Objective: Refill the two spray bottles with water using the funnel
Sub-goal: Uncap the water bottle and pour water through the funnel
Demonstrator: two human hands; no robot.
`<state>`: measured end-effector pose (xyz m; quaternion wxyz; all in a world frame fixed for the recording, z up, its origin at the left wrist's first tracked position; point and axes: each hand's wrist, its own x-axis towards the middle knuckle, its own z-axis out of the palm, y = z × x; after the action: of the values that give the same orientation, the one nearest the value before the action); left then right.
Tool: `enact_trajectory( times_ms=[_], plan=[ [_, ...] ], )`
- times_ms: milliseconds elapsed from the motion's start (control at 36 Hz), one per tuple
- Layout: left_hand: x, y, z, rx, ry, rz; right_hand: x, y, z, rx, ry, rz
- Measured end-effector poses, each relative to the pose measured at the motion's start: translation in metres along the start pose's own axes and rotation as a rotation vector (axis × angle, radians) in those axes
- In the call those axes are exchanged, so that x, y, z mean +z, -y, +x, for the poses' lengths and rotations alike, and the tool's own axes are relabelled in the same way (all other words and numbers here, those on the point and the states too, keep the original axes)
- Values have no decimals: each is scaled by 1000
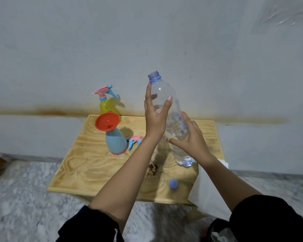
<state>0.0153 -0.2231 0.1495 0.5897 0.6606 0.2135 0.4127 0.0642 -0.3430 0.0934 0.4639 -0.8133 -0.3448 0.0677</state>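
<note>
Both my hands hold a clear plastic water bottle (pixel 173 123) upright above the wooden table (pixel 87 165); its cap is off and some water sits in its lower part. My left hand (pixel 156 117) grips its upper half, my right hand (pixel 191 140) its lower half. To the left stands a blue spray bottle (pixel 116 141) with a red funnel (pixel 106 122) in its neck. Its pink and blue spray head (pixel 135 140) lies on the table beside it. A yellow spray bottle (pixel 107 105) with its spray head on stands behind, by the wall.
The bottle's blue cap (pixel 173 184) lies near the table's front right. A small brown knot or debris patch (pixel 152 170) marks the table's middle. White paper or cloth (pixel 210 186) hangs at the table's right edge. Wall directly behind; marble floor around.
</note>
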Motion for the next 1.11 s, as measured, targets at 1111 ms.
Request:
enact_trajectory(
  times_ms=[1111],
  plan=[
    [15,20,-28,200,451,290,8,-47,-6,92,-39,116]
  ],
)
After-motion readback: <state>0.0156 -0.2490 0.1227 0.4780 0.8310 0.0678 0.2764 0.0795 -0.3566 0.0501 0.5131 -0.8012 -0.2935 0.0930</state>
